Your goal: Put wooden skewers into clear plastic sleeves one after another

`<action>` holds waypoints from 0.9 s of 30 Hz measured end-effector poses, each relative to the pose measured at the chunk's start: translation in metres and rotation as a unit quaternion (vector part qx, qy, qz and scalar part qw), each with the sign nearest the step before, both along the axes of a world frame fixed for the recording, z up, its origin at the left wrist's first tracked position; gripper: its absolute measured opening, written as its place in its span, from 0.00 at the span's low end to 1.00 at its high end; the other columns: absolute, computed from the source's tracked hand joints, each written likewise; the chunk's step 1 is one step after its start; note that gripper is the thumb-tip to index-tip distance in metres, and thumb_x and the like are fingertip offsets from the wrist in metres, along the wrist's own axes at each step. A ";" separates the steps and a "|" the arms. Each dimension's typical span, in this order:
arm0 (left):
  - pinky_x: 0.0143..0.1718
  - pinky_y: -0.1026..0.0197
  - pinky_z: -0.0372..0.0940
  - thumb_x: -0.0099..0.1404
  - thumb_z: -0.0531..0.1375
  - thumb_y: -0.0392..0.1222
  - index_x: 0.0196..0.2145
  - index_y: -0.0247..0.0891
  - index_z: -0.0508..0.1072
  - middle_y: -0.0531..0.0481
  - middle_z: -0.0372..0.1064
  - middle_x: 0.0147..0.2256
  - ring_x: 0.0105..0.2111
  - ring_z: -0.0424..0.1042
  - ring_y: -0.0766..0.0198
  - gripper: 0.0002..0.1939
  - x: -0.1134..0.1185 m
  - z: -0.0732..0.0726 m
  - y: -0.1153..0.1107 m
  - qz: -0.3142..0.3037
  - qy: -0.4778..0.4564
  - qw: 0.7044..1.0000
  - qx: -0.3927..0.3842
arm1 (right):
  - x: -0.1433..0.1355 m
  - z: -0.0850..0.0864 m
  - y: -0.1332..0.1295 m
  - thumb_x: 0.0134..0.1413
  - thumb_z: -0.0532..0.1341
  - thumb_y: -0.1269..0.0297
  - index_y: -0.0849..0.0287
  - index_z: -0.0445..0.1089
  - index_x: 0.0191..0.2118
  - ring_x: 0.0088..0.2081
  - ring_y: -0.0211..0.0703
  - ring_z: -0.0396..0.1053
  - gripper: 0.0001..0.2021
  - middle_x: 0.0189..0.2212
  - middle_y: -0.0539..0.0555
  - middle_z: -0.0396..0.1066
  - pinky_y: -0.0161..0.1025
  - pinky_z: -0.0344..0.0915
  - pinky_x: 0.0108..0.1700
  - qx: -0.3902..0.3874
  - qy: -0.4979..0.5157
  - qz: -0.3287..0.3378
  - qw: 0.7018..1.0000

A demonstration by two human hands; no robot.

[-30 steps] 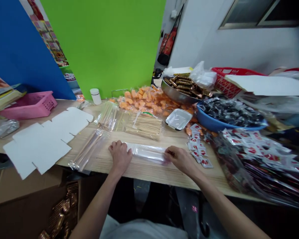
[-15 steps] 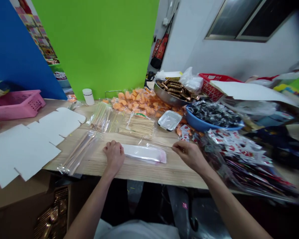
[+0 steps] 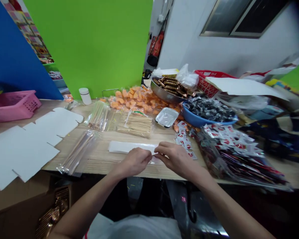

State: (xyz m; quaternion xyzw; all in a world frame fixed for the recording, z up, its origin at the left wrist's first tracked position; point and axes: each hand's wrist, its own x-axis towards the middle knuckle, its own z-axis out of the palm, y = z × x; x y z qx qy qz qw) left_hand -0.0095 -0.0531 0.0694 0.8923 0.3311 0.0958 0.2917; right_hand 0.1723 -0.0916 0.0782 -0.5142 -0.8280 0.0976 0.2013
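My left hand (image 3: pixel 137 161) and my right hand (image 3: pixel 173 156) meet over the right end of a flat stack of long clear plastic sleeves (image 3: pixel 121 147) with white in it. Both hands are closed in a pinch, fingertips almost touching; what lies between them is too small to make out. Beyond the stack is a bundle of thin wooden sticks (image 3: pixel 138 124) in a clear bag. A square foil tray (image 3: pixel 166 117) stands behind my right hand. Small white-and-red sachets (image 3: pixel 183 137) lie to its right.
Orange wrapped pieces (image 3: pixel 134 98) cover the back. A steel bowl (image 3: pixel 161 93) holds gold-wrapped sticks; a blue basin (image 3: pixel 189 116) holds dark wrapped pieces. Left are bagged sticks (image 3: pixel 77 151), white card cutouts (image 3: pixel 27 142), a white bottle (image 3: pixel 85 96) and a pink basket (image 3: pixel 15 106).
My left hand has left the left end of the sleeve stack and moved right. My right hand has come inward to meet it. The whole view has shifted slightly.
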 end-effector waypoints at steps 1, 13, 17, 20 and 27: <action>0.26 0.65 0.54 0.63 0.48 0.35 0.24 0.35 0.70 0.50 0.66 0.21 0.24 0.65 0.65 0.14 -0.002 -0.004 0.000 0.010 -0.030 0.999 -0.034 | 0.003 0.001 0.002 0.56 0.57 0.63 0.59 0.72 0.35 0.36 0.45 0.68 0.08 0.32 0.57 0.70 0.40 0.61 0.38 0.023 0.018 -0.013 0.999; 0.21 0.68 0.51 0.62 0.51 0.42 0.20 0.35 0.63 0.55 0.58 0.17 0.19 0.57 0.71 0.15 -0.003 -0.015 -0.015 0.084 -0.199 0.946 -0.240 | -0.023 -0.015 -0.006 0.59 0.51 0.57 0.55 0.61 0.55 0.57 0.47 0.58 0.19 0.55 0.58 0.63 0.51 0.52 0.59 -0.103 0.236 -0.022 0.966; 0.19 0.69 0.49 0.61 0.53 0.46 0.21 0.35 0.62 0.56 0.58 0.17 0.17 0.55 0.73 0.15 -0.006 -0.022 -0.017 0.136 -0.227 0.923 -0.281 | -0.020 -0.024 -0.004 0.51 0.60 0.57 0.57 0.62 0.49 0.44 0.46 0.69 0.20 0.43 0.58 0.70 0.46 0.65 0.46 -0.111 0.341 -0.119 0.926; 0.18 0.70 0.50 0.60 0.54 0.47 0.21 0.35 0.62 0.57 0.57 0.17 0.16 0.54 0.74 0.15 -0.006 -0.030 -0.020 0.148 -0.257 0.900 -0.319 | -0.020 -0.030 -0.005 0.48 0.62 0.61 0.59 0.63 0.43 0.29 0.39 0.68 0.16 0.28 0.51 0.69 0.38 0.65 0.33 -0.151 0.393 -0.117 0.899; 0.26 0.66 0.62 0.51 0.64 0.44 0.30 0.32 0.68 0.51 0.68 0.24 0.23 0.68 0.68 0.14 -0.004 -0.036 -0.024 0.140 -0.362 0.807 -0.445 | -0.027 -0.028 -0.007 0.48 0.61 0.62 0.59 0.62 0.39 0.25 0.36 0.64 0.13 0.23 0.47 0.66 0.35 0.61 0.28 -0.136 0.459 -0.138 0.867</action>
